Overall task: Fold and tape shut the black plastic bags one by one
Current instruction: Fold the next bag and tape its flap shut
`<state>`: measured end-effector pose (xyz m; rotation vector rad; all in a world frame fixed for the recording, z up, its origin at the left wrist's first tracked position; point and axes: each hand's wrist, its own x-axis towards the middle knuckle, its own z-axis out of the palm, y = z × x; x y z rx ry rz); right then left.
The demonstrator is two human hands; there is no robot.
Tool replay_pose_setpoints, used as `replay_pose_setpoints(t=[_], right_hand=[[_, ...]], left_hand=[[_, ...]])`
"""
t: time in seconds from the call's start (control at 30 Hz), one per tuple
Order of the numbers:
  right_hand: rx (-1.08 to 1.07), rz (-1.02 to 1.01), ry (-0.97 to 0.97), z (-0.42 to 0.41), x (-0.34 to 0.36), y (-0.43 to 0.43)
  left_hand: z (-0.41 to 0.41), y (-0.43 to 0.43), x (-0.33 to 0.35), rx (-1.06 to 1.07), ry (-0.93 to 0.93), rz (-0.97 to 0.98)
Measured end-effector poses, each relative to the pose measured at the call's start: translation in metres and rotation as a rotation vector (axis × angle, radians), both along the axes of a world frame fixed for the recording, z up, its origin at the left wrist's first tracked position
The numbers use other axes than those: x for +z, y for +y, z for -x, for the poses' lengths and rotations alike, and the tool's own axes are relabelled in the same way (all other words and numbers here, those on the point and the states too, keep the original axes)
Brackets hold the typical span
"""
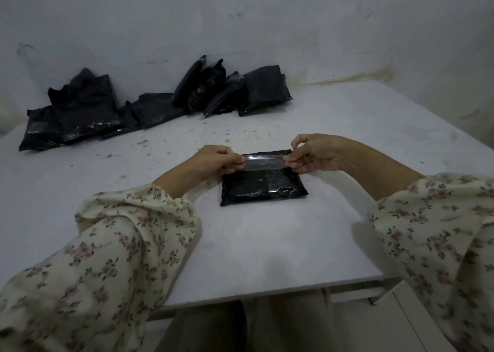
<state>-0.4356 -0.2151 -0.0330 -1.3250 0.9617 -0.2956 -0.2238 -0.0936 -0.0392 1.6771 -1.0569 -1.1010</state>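
Stretching clear tape strip [264,162] over folded black bag [263,188] on white table [240,244]; my left hand [217,159] pinches one end, right hand [310,152] the other

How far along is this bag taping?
Done: the front bag lies folded. In hand: left hand and right hand pinch a clear tape strip stretched over its far edge. Left: pressing it down; whether the piled bags behind are taped, unclear.
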Motion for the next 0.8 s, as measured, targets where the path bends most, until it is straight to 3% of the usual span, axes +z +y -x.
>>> replay_pose_setpoints(t=[0.8], right_hand=[[0.06, -0.028, 0.137, -0.0048, 0.0064, -0.0044]], left_hand=[[0.0012, -0.0014, 0.0044, 0.01, -0.018, -0.056]])
